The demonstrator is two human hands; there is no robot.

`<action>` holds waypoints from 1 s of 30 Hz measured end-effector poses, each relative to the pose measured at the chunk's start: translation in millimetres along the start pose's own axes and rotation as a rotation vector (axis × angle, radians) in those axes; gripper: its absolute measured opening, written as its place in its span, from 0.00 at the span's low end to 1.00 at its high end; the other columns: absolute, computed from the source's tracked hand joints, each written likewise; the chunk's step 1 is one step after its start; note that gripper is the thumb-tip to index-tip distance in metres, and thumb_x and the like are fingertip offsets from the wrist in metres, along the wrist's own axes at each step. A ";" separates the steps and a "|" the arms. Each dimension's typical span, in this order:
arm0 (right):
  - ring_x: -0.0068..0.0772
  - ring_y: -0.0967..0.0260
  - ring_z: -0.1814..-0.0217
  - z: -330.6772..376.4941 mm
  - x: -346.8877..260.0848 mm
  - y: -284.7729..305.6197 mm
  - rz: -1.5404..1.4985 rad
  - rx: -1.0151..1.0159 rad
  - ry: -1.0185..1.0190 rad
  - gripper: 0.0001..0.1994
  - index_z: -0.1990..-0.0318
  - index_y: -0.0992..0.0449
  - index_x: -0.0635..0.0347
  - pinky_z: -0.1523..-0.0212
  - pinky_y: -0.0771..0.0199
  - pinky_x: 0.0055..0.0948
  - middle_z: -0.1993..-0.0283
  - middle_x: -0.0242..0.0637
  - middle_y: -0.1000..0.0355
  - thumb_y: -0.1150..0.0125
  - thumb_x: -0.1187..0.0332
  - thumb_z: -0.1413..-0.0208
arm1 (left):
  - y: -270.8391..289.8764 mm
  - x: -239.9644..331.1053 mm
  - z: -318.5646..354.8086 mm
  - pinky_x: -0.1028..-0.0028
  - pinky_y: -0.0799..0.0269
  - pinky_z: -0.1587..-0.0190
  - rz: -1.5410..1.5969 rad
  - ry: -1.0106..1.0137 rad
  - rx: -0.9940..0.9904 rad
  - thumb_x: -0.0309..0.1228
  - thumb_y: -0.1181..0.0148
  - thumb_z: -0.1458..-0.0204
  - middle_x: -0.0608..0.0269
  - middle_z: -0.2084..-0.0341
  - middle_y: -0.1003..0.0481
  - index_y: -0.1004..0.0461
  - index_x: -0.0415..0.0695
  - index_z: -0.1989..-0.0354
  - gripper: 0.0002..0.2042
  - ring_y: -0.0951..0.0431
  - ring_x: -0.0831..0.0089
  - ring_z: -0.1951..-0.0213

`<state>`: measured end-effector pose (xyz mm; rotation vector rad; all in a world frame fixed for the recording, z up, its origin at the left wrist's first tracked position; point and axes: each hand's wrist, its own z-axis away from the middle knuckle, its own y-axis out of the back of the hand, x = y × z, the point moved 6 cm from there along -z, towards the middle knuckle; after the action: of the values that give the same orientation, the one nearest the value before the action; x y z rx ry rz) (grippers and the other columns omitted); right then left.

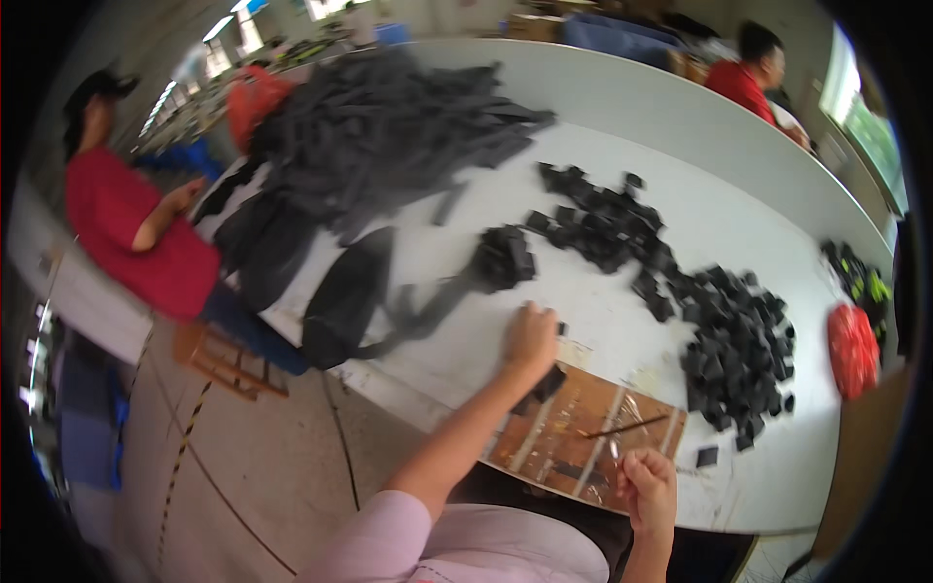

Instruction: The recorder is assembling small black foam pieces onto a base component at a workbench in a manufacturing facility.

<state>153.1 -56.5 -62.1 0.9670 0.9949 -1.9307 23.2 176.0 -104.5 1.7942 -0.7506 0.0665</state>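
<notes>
My left hand (533, 337) is reached forward over the white table, its fingers curled closed. A small dark piece (562, 329) shows beside its knuckles; whether the hand grips it I cannot tell. Below its wrist, a black square piece (549, 382) lies at the edge of a stained brown board (554, 428) with pale strips. My right hand (648, 481) is closed in a pinch above the board's right edge, near a small pale blurred thing (614, 449). What its fingers hold is not clear. A thin dark stick (627, 426) lies across the board just beyond it.
Small black pieces (734, 350) are heaped at the right, with more (603, 223) further back. Long dark strips (389, 126) pile up at the far left, and a dark roll (505, 257) trails a strip. A low wall (622, 102) bounds the table. A person in red (136, 228) sits left.
</notes>
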 end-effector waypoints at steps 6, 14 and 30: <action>0.33 0.35 0.80 -11.2 28.4 -18.6 0.372 -0.169 0.083 0.17 0.63 0.29 0.64 0.78 0.31 0.23 0.72 0.45 0.29 0.41 0.59 0.53 | 73.3 52.8 16.9 0.65 0.36 0.63 0.572 -0.212 0.062 0.20 0.50 0.63 0.56 0.73 0.32 0.32 0.41 0.76 0.05 0.32 0.57 0.66; 0.37 0.35 0.54 -0.3 -26.4 -125.6 0.263 -0.420 0.277 0.22 0.48 0.38 0.73 0.55 0.34 0.27 0.51 0.49 0.36 0.47 0.67 0.46 | 116.7 53.6 90.8 0.65 0.33 0.65 0.914 -0.313 -0.295 0.21 0.46 0.67 0.53 0.70 0.29 0.34 0.40 0.65 0.15 0.28 0.60 0.67; 0.26 0.41 0.77 -18.4 -21.4 -155.4 0.781 -0.195 0.636 0.14 0.70 0.29 0.69 0.76 0.41 0.21 0.78 0.33 0.36 0.52 0.64 0.45 | 83.1 -2.0 121.2 0.75 0.41 0.87 1.661 0.598 0.131 0.24 0.46 0.63 0.66 0.92 0.33 0.28 0.39 0.85 0.04 0.36 0.79 0.90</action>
<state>34.7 30.5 -4.1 1.5999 0.9128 -0.8768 -59.6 57.2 -79.7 0.7059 -1.5516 1.6485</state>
